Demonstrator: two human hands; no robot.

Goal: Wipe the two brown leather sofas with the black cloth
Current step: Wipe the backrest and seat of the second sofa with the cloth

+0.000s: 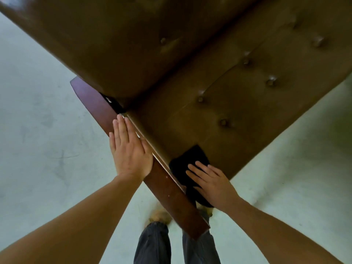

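Note:
A brown leather sofa point(238, 103) with button tufting fills the upper half of the head view, seat to the right and backrest to the upper left. Its dark wooden armrest point(167, 189) runs diagonally from mid-left to bottom centre. My left hand point(129, 149) rests flat on the armrest with fingers straight. A black cloth point(188, 159) lies on the near corner of the seat, partly draped over the edge. With spread, straight fingers, my right hand point(211, 181) presses down on the cloth.
A pale grey floor point(42, 141) surrounds the sofa on the left and right. My legs in dark trousers point(154, 244) and my feet stand below the armrest end.

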